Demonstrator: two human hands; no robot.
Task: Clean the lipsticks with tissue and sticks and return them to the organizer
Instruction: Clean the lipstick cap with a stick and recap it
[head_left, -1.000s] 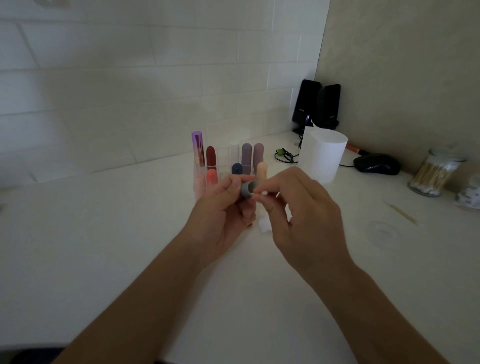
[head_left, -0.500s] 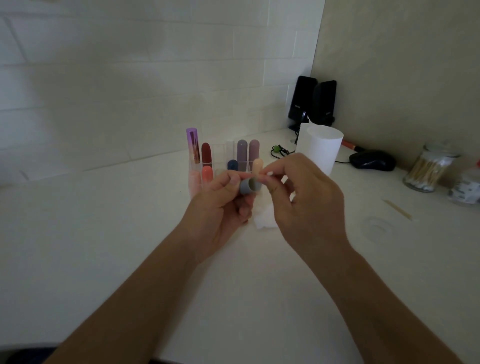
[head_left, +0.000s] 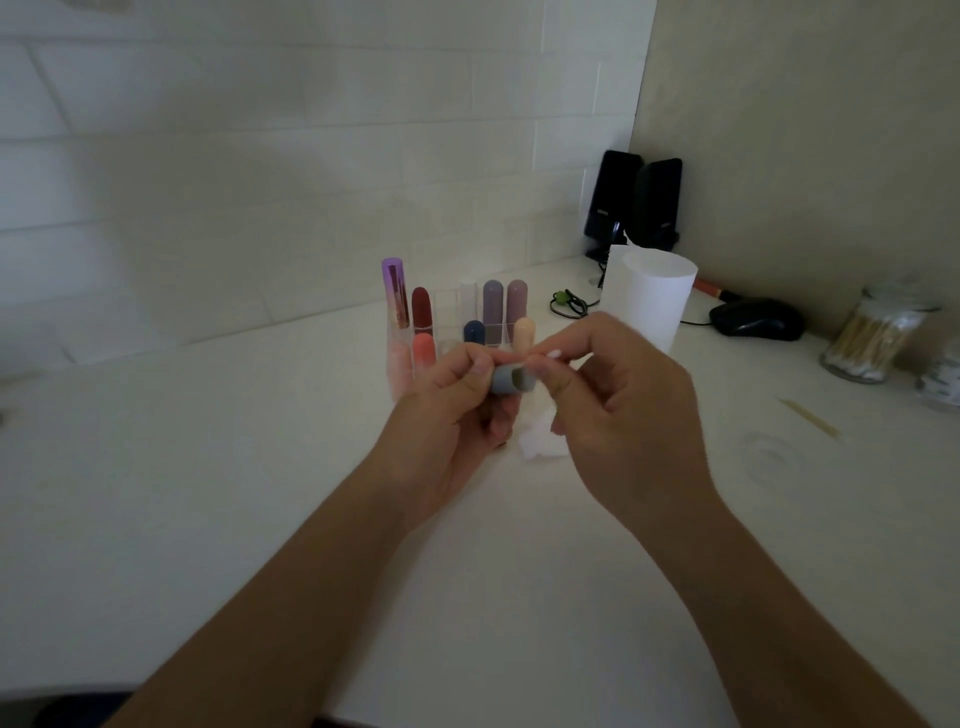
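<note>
My left hand (head_left: 447, 415) grips a short grey lipstick tube (head_left: 511, 378) with its open end turned to the right. My right hand (head_left: 623, 415) pinches a thin cotton-tipped stick (head_left: 551, 355) just above that opening; only its white tip shows. A crumpled white tissue (head_left: 540, 444) lies on the counter under my hands. Behind them stands the clear organizer (head_left: 447, 306) holding several upright lipsticks: purple, dark red, coral, navy, mauve and peach.
A white cylinder (head_left: 657, 301) stands right of the organizer, with two black speakers (head_left: 631, 202) and a black mouse (head_left: 756, 319) behind. At the far right are a jar of cotton swabs (head_left: 865, 343), a loose wooden stick (head_left: 810, 418) and a clear lid (head_left: 769, 457).
The stick's tip has come up from the tube's mouth to just above it, so the opening shows. Both hands stay together in front of the organizer.
</note>
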